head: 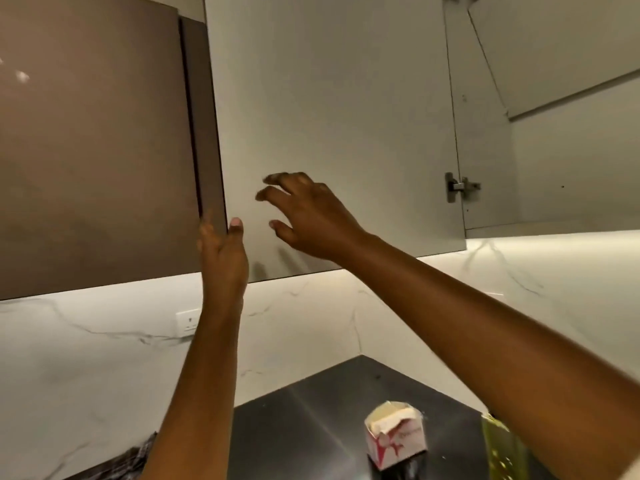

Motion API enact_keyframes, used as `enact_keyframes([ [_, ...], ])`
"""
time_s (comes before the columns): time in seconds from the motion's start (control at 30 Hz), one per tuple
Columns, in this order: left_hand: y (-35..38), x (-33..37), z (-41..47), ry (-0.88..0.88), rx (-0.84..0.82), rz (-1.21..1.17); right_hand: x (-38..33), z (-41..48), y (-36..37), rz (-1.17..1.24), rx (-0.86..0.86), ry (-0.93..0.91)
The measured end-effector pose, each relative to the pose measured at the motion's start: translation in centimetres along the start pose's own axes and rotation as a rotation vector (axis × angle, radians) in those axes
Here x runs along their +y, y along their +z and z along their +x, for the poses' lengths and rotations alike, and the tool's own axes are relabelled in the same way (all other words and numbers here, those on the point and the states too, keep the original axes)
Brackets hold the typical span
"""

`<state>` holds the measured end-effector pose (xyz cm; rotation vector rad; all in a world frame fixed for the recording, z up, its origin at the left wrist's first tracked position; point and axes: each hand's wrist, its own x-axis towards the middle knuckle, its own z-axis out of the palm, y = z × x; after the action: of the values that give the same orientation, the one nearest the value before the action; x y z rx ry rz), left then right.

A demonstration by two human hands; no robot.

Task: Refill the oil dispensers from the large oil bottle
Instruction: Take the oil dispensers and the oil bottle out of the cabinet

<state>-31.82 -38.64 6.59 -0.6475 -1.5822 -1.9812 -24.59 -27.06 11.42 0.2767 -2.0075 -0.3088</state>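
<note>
Gripping cabinet door (329,116): left hand (223,251) | right hand (311,220) spread | dark counter (311,410), marble wall (86,341)

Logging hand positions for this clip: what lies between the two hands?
In the head view, only a bare strip of the open cabinet door lies between the left hand, gripping its edge, and the right hand, spread before it.

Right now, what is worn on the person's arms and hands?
Nothing visible: the left hand and right hand are bare, without gloves, rings or watch. Both forearms are unsleeved; a pale scrap at the frame's bottom right corner may be a sleeve.
</note>
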Motion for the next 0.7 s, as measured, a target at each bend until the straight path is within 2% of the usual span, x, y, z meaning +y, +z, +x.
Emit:
enact_keyframes([
  [0.03, 0.3, -0.7, 0.6, -0.09, -0.027, -0.046, -0.2, 1.1, 0.7, -0.036, -0.011, -0.018],
  [0.1, 0.3, -1.6, 1.0, -0.156, -0.027, -0.126, -0.5, 2.7, 1.9, -0.094, -0.039, -0.049],
  [0.3, -0.8, -2.0, -0.5, -0.05, 0.038, -0.245, -0.7, 2.8, 2.4, -0.137, -0.112, -0.072],
  [0.47, -1.1, 0.8, -6.8, 0.149, 0.018, -0.414, -1.3, -1.0, -2.2, 0.022, 0.108, -0.073],
  [0.6, 1.3, 3.5, -12.4, 0.327, -0.174, -0.657, -1.1, -5.3, -8.4, 0.102, 0.3, -0.036],
  [0.7, 4.8, 4.9, -16.0, 0.41, -0.317, -0.762, -0.1, -8.6, -13.7, 0.092, 0.356, 0.033],
])
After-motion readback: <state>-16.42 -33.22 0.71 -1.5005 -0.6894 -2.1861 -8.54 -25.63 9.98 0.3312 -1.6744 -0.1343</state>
